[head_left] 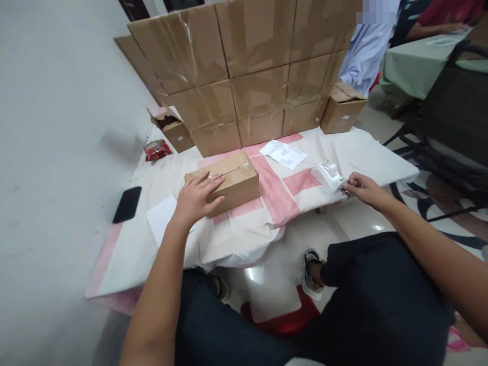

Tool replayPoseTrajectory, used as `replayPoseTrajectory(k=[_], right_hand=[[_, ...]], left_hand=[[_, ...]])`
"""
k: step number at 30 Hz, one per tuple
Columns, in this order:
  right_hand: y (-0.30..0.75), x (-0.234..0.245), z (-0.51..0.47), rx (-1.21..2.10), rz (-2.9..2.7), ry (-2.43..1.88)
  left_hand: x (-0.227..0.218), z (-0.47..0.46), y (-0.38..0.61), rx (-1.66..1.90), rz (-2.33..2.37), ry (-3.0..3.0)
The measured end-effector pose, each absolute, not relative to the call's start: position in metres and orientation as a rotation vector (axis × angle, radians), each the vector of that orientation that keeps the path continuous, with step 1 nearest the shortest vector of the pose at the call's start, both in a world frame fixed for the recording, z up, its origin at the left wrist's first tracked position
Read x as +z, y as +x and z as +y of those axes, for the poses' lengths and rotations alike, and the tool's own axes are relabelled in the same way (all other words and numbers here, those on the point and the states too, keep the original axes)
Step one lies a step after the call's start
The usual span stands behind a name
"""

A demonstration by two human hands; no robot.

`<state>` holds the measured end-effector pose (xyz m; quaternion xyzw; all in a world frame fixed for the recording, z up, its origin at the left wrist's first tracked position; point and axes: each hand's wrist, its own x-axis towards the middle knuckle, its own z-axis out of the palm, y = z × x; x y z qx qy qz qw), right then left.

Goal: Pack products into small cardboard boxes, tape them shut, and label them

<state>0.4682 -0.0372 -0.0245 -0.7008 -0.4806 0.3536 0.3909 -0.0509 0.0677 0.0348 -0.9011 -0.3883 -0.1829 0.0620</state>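
A closed cardboard box (236,189) lies on the cloth-covered table in front of me. My left hand (198,195) rests on its left top edge, fingers spread. Off to the right stands a white tape dispenser (328,176) with a roll of clear tape in it. At its near end, my right hand (358,188) has its fingers pinched together; whether they hold the tape's end is too small to make out. Behind the box lies a white sheet with printed shapes (284,154). Another white sheet (160,217) is partly hidden by my left arm.
A wall of stacked cardboard boxes (259,76) rises at the back. An open box (177,133) and a red packet (157,150) are at left, near a black phone (127,205). Another box (343,109) stands at right. Beyond it is a person in a light shirt (366,51).
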Motion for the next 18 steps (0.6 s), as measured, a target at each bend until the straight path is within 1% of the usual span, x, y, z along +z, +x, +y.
replayPoseTrajectory(k=[7,10,12,14,16,18], right_hand=[[0.488,-0.040,-0.026,0.988,-1.250,-1.690],[0.490,-0.046,-0.027,0.995,-1.223,-1.627],[0.489,-0.049,-0.028,0.989,-1.198,-1.587],[0.489,-0.051,-0.028,0.994,-1.175,-1.554],[0.488,-0.050,-0.029,1.006,-1.154,-1.530],[0.487,-0.046,-0.031,1.028,-1.134,-1.508]], left_hand=[[0.041,0.063,-0.054,-0.559,-1.134,-2.688],[0.048,0.053,-0.036,-0.698,-0.996,-2.490],[0.048,0.043,0.001,-0.888,-0.895,-2.413],[0.040,0.032,0.062,-1.021,-0.807,-2.563],[0.021,0.026,0.138,-0.958,-0.758,-2.860],[-0.004,0.028,0.215,-0.846,-0.822,-3.049]])
